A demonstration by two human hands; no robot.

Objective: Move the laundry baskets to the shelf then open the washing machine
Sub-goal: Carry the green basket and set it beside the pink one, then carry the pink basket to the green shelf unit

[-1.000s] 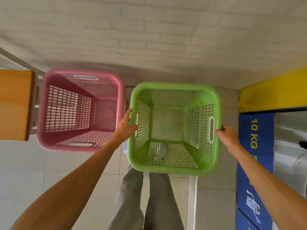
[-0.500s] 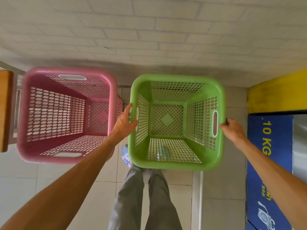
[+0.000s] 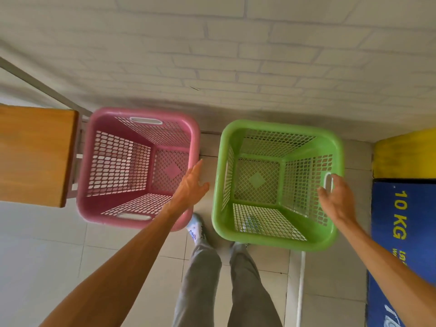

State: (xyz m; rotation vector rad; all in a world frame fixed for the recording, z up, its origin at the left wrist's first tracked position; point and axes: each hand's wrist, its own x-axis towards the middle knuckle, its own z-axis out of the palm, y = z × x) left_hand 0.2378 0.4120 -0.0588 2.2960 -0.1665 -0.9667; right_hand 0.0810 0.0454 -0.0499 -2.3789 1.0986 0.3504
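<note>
Standing nearest the camera: two legs in grey trousers [image 3: 205, 286] on a pale tiled floor [image 3: 42, 267], one white shoe [image 3: 195, 226] showing between the baskets. Left forearm crossing up from the lower left; left hand [image 3: 190, 188] open, fingers [image 3: 197, 167] straight and together, held in the gap between the two baskets, overlapping the pink basket's right rim in view, contact not discernible. Right forearm entering from the lower right; right hand [image 3: 338, 200] open, fingers loosely spread, gripping nothing, just beside the white handle slot [image 3: 328, 182] in the green basket's right wall. Green basket [image 3: 278, 234]: square, lattice-walled, empty, upright on the floor directly ahead of the feet. Pink basket [image 3: 138, 116]: same pattern, empty, on the floor to the left of the green one, apart from it, with white handle slots in its near and far walls. Wooden tabletop [image 3: 33, 154]: left of the pink basket, edge close to its rim. Blue panel [image 3: 401, 232] lettered "10 KG" at the right edge, a yellow surface [image 3: 405, 154] above it. White-painted brick wall [image 3: 236, 48] beyond both baskets.
</note>
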